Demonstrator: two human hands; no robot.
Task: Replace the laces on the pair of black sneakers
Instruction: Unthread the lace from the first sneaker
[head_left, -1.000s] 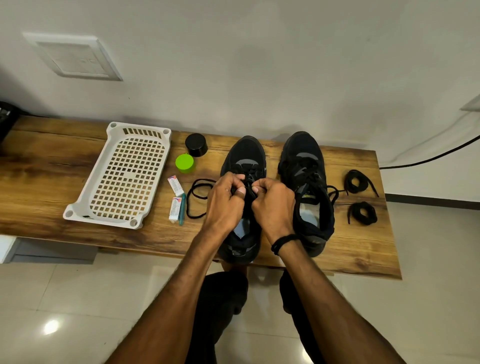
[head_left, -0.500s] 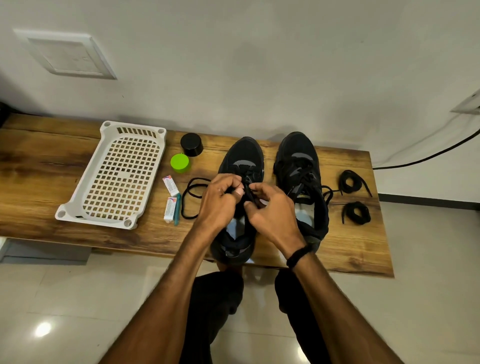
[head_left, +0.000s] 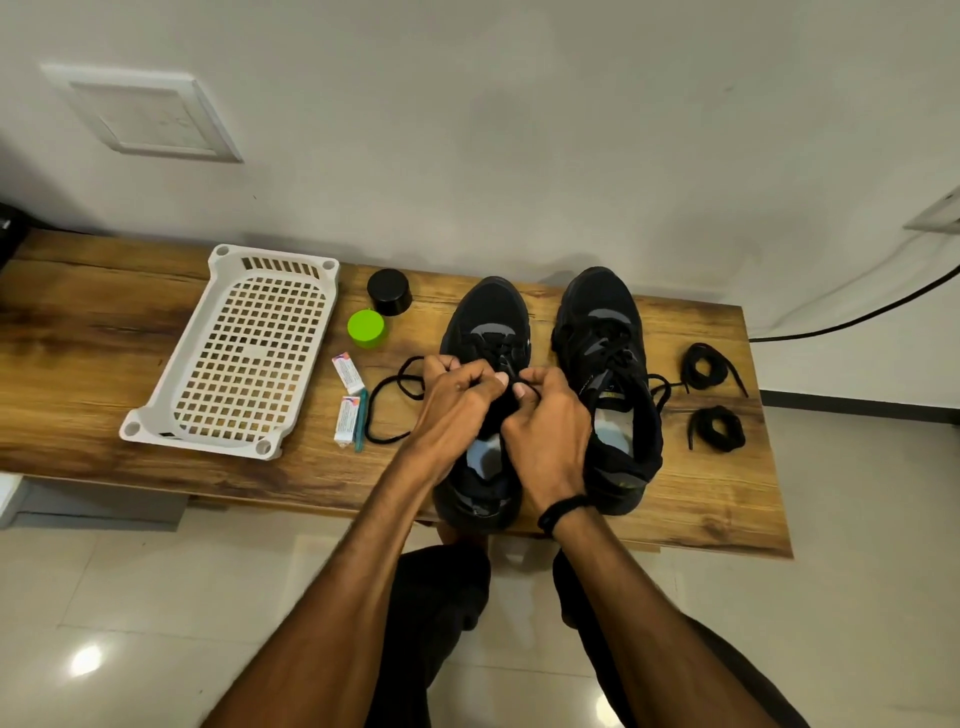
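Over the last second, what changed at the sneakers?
Right hand loosened half a second ago, then closed back beside the left hand; both now pinch the lace over the sneaker on the left. The other sneaker, two coiled laces and white basket stayed put.

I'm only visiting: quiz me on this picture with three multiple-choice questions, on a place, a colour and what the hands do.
1. Where do the two coiled black laces lie?
A. on the floor
B. hanging on the wall
C. on the wooden bench, right of the pair of black sneakers

2. What colour is the small round lid beside the black round cap?
A. green
B. red
C. blue

3. What are the left hand and right hand doing?
A. lying flat
B. pinching the black lace over the left-side sneaker
C. hanging idle

Answers: C, both coils rest on bare wood beyond the shoes; A, its top is bright green; B, both hands curl onto the lace.
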